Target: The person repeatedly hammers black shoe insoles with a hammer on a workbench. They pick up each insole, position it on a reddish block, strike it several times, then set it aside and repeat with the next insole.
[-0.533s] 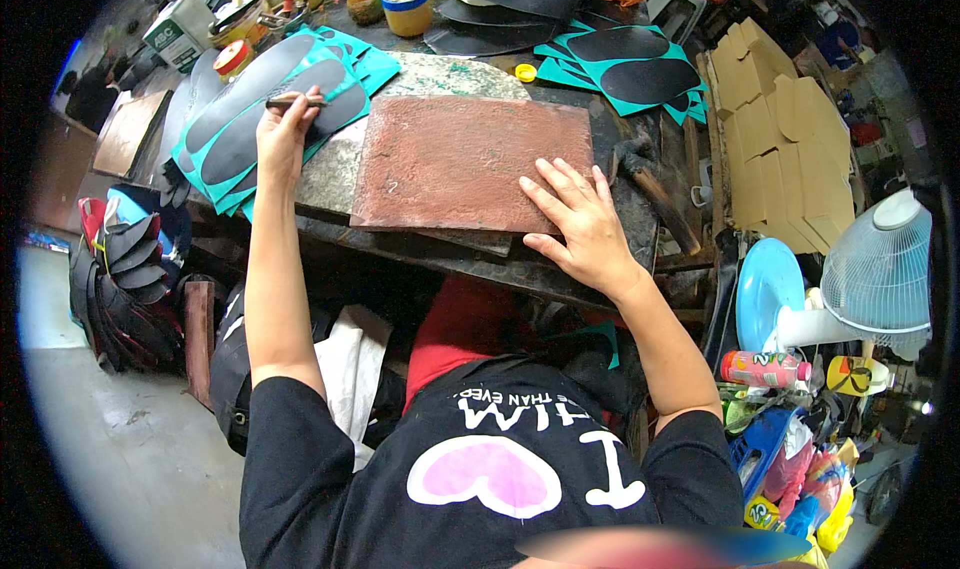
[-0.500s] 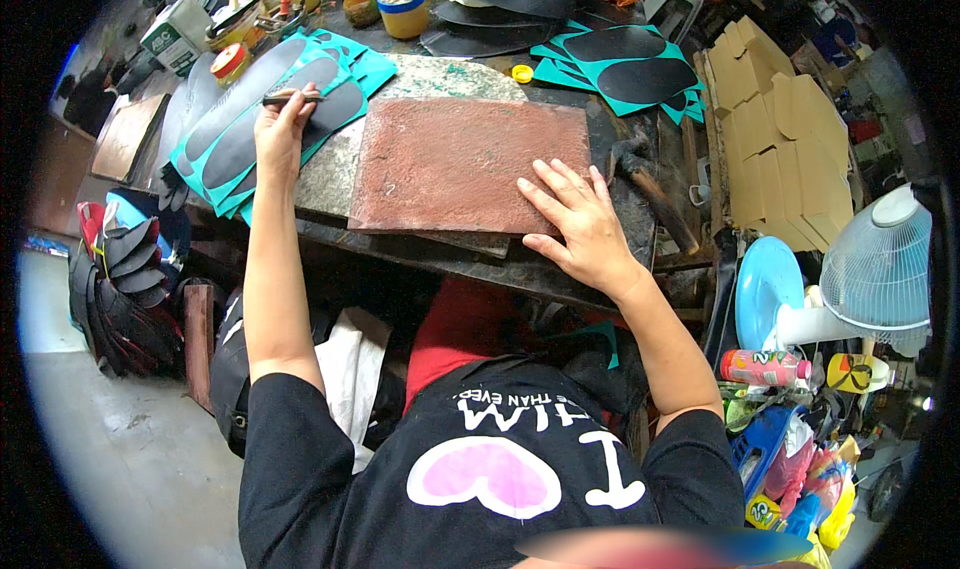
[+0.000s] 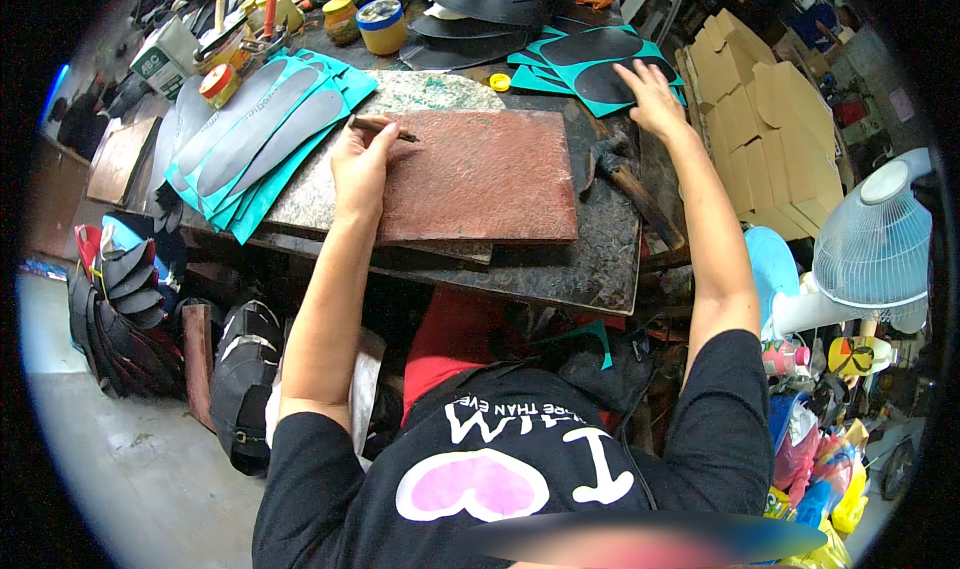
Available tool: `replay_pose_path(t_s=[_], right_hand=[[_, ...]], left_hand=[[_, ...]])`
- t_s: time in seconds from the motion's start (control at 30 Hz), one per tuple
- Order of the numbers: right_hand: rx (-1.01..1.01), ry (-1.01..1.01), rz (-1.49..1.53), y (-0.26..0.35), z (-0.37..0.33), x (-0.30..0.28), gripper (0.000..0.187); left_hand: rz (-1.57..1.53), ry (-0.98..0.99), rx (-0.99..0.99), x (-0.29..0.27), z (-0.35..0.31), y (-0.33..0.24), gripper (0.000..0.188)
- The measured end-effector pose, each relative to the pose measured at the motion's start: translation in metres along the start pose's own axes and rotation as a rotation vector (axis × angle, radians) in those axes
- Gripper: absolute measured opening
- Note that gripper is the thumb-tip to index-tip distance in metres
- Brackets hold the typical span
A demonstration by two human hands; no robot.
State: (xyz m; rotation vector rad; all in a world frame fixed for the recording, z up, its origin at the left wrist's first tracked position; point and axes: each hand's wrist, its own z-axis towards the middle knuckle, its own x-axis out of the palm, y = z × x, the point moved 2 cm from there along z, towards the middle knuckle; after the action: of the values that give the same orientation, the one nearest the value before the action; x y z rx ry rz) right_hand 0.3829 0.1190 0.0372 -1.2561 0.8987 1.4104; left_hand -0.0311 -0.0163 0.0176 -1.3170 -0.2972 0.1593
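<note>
My left hand (image 3: 358,174) is closed around a slim dark pen-like tool (image 3: 403,135), above the left edge of a reddish-brown rectangular board (image 3: 480,179). Whether the tool touches the board I cannot tell. Stretched out to the far right, my right hand (image 3: 655,104) has its fingers apart over a stack of teal sheets (image 3: 605,94) bearing black sole-shaped ovals (image 3: 612,44). Its fingertips overlap the nearest oval; contact is unclear. Left of the board lies another pile of teal sheets (image 3: 243,224) with grey sole shapes (image 3: 272,137).
A hammer (image 3: 640,197) lies right of the board. Jars (image 3: 382,29), a small yellow lid (image 3: 499,82) and stacked black pieces (image 3: 470,44) stand at the back. Cardboard boxes (image 3: 765,134) and a fan (image 3: 870,229) flank the right side.
My right hand has left the board and moved far right to the teal sheets. My left hand has shifted right, from the left pile to the board's edge, still holding the tool.
</note>
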Motion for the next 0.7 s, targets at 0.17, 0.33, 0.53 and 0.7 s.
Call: replay_pose_path(t_s=[0.17,0.33,0.53,0.7], right_hand=[[0.026,-0.093,0.122,-0.028,0.019,0.056,0.062],[-0.09,-0.27,0.108,-0.021,0.005,0.028,0.036],[0.106,-1.03,0.187,0.027,-0.045,-0.101,0.019],[-0.496,-0.854,0.279,0.172,-0.139,-0.139,0.025]], left_hand=[[-0.08,-0.062,0.057,-0.003,0.005,0.009,0.009],[-0.072,-0.034,0.09,0.0,0.005,0.01,0.008],[-0.124,-0.161,0.139,-0.001,0.003,0.0,0.009],[-0.238,-0.467,0.368,-0.025,-0.007,-0.021,0.008]])
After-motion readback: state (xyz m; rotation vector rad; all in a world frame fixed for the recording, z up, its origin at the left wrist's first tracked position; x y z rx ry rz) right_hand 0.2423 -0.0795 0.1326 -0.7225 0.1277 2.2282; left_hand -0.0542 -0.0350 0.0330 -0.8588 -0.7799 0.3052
